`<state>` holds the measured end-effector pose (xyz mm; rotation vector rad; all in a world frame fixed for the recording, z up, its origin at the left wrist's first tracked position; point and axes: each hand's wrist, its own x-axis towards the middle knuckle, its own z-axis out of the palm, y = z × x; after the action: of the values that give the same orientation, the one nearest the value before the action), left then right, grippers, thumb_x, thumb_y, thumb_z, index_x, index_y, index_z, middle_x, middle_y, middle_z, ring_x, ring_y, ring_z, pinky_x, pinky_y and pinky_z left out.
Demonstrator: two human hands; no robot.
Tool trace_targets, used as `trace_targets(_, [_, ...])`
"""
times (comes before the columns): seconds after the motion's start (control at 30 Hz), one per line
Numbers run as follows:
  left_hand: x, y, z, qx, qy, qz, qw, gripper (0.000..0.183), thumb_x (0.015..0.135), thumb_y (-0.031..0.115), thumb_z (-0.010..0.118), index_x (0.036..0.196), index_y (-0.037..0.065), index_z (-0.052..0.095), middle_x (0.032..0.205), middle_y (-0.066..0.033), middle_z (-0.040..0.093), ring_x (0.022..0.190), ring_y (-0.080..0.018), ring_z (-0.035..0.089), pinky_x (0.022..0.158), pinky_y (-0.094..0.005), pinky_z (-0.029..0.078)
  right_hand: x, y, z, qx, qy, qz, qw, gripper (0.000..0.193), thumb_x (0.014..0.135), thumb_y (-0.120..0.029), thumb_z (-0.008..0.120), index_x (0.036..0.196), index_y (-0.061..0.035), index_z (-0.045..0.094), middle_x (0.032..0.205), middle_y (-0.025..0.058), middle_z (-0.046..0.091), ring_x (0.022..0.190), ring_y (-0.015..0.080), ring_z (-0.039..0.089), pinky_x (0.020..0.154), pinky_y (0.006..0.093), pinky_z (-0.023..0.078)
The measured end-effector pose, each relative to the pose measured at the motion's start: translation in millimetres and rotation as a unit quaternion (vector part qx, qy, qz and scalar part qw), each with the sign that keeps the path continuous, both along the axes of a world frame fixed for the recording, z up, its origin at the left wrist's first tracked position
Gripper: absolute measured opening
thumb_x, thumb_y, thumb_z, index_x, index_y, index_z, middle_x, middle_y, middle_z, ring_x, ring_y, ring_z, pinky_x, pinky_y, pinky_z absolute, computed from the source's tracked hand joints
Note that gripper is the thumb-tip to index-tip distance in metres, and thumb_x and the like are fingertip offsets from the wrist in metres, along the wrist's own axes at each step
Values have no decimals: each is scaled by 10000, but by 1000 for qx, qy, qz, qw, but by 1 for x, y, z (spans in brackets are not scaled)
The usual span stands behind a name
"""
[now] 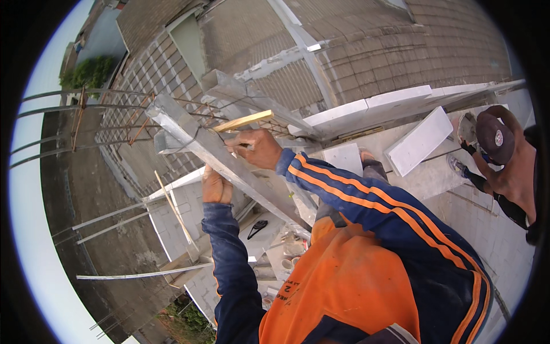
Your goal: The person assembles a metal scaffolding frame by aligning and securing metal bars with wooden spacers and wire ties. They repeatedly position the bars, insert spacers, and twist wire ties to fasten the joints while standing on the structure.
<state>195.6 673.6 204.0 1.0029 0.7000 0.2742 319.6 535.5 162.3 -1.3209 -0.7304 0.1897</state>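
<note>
A long grey metal beam (229, 157) slants down from upper left toward my chest. Thin dark wire (196, 136) loops around it near its upper end. My right hand (260, 149) is beside the beam, fingers pinched where the wire seems to run into them. Just above that hand a light wooden stick (246, 121) lies across, close to the beam. My left hand (217, 188) is closed against the beam's lower edge, its fingertips partly hidden behind the metal.
Rebar with ties (80, 109) juts out at left over a drop. A second metal beam (252, 97) lies behind. At right, a crouching person (510, 155) is near a white block slab (421, 140) and a block wall (366, 112). Tiled roofs (372, 57) spread beyond. Below stand several cups (287, 264).
</note>
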Motion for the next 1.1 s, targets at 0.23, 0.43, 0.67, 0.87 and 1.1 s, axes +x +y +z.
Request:
trace_targets(0.23, [14,-3,-1,23,-6,-2,1000,252,971,109,562,1202,9,565,1102,-88,658,945,-213,660,823,-333,558,8,-1,-3,14,-53,23,998,229,823,-116,710,1040,-43,732,903,120,716,813,263,683,756,344,538])
trace_targets(0.43, [13,8,-8,111,0,-59,992,239,965,134,574,1174,18,584,1063,-84,667,899,-202,664,785,-323,554,1,-6,2,6,-104,-21,994,318,769,-169,765,1061,-48,726,908,129,699,827,293,666,775,361,533])
trace_targets(0.67, [9,36,-21,305,62,-163,936,214,962,127,583,1141,10,594,1026,-77,665,878,-184,652,759,-305,541,0,0,-7,-15,-165,-50,985,361,751,-207,790,1070,-57,713,929,130,697,831,299,681,756,375,555])
trace_targets(0.87, [19,49,-33,315,1,-116,942,161,892,90,630,1017,-9,656,944,-93,673,789,-174,644,692,-313,541,-14,0,7,-12,-36,-61,997,224,876,-205,659,1005,-29,707,878,179,685,780,375,653,710,423,531])
trace_targets(1.1, [26,73,-27,627,-22,-83,774,512,760,166,774,1164,-22,522,1118,-149,602,1016,-252,595,889,-376,477,-9,6,8,-60,134,31,989,250,930,-247,629,912,-11,709,761,116,692,657,199,645,602,331,487])
